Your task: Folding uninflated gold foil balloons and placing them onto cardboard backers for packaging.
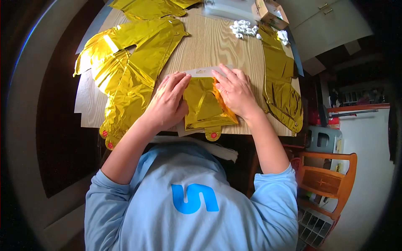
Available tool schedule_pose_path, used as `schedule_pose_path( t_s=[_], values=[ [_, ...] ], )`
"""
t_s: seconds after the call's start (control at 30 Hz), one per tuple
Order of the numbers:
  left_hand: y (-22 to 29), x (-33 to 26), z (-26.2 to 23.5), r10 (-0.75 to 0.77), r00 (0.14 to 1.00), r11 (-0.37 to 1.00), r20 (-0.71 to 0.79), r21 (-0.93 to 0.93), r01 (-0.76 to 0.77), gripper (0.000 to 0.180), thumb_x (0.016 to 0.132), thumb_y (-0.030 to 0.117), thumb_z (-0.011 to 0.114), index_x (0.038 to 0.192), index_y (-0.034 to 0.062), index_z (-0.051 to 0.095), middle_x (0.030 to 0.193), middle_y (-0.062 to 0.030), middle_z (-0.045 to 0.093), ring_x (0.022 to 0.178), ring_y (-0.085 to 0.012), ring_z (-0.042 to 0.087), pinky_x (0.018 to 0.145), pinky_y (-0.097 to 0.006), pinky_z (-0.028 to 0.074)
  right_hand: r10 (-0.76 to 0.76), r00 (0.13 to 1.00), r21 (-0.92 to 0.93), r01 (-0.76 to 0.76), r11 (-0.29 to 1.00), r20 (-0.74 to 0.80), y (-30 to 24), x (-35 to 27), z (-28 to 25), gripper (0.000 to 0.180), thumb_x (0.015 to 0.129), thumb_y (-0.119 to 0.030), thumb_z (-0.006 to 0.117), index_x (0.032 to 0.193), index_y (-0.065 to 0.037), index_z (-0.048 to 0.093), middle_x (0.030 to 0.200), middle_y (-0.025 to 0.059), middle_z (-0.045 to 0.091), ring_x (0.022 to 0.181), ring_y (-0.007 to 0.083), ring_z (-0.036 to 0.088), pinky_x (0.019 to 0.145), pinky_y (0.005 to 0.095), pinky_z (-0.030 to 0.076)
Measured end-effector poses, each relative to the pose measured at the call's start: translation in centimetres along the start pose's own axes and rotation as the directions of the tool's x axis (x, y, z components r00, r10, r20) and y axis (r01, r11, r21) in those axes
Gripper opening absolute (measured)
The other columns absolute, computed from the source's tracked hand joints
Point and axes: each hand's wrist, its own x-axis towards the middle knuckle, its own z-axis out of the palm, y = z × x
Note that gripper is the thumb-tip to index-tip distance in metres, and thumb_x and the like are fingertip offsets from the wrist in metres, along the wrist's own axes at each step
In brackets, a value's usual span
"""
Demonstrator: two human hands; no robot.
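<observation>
A folded gold foil balloon (203,100) lies at the table's front edge, its tab with a red dot (213,135) hanging over the edge. Just beyond it shows a pale, translucent strip (201,72) with a hang hole, perhaps the top of a plastic bag. My left hand (167,100) rests along the balloon's left side, fingers stretched forward to the strip. My right hand (235,90) lies at the right side, fingers extended over the strip's right end. Beneath it the foil's right edge is crumpled and looks orange. Both palms are hidden.
Unfolded gold foil balloons (142,58) cover the table's left side. Another long foil piece (278,79) lies at the right. Small white coils (243,28), a cardboard box (271,13) and clear plastic packaging (230,9) sit at the back. A wooden chair (326,180) stands right.
</observation>
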Motion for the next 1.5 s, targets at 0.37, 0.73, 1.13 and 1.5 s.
schedule_pose_path(
  t_s=[0.37, 0.73, 1.13, 1.5],
  values=[
    [0.2, 0.7, -2.3, -0.229, 0.972, 0.94, 0.048, -0.248, 0.233, 0.053, 0.091, 0.004, 0.05, 0.144, 0.0015, 0.048, 0.143, -0.0233, 0.052, 0.136, -0.0386, 0.048, 0.114, -0.041, 0.039, 0.028, 0.979, 0.134, -0.001, 0.991, -0.201, 0.7, 0.3, -0.6, 0.027, 0.091, -0.022, 0.071, 0.114, -0.008, 0.072, 0.121, 0.0115, 0.069, 0.108, 0.0312, 0.063, 0.097, 0.043, 0.048],
    [-1.5, 6.7, -3.0, -0.28, 0.919, 0.94, 0.277, -0.114, 0.321, 0.037, 0.084, 0.017, 0.074, 0.117, 0.0006, 0.068, 0.109, -0.0187, 0.068, 0.103, -0.0307, 0.068, 0.09, -0.04, 0.054, 0.274, 0.891, 0.466, -0.427, 0.775, 0.362, 3.7, 2.3, -4.5, 0.029, 0.088, -0.019, 0.074, 0.112, -0.002, 0.071, 0.112, 0.0129, 0.066, 0.106, 0.0291, 0.065, 0.095, 0.038, 0.05],
    [-2.6, 7.9, -1.6, -0.217, 0.913, 0.962, 0.346, -0.082, 0.26, 0.031, 0.076, 0.016, 0.081, 0.1, 0.0003, 0.068, 0.086, -0.0115, 0.062, 0.079, -0.0257, 0.062, 0.072, -0.037, 0.051, 0.101, 0.802, 0.36, -0.372, 0.855, 0.589, 5.2, 5.6, -4.0, 0.021, 0.082, -0.01, 0.078, 0.095, -0.001, 0.064, 0.091, 0.0067, 0.062, 0.084, 0.0161, 0.061, 0.077, 0.0308, 0.051],
    [-2.4, 7.4, -3.7, -0.35, 0.857, 0.89, 0.378, -0.153, 0.43, 0.034, 0.083, 0.021, 0.077, 0.11, 0.0002, 0.069, 0.098, -0.0147, 0.073, 0.092, -0.0258, 0.07, 0.083, -0.036, 0.056, 0.129, 0.751, 0.668, -0.64, 0.379, 0.647, 5.7, 4.9, -4.3, 0.01, 0.089, -0.007, 0.074, 0.094, -0.002, 0.068, 0.09, 0.0033, 0.07, 0.084, 0.0107, 0.064, 0.079, 0.0268, 0.052]
  ],
)
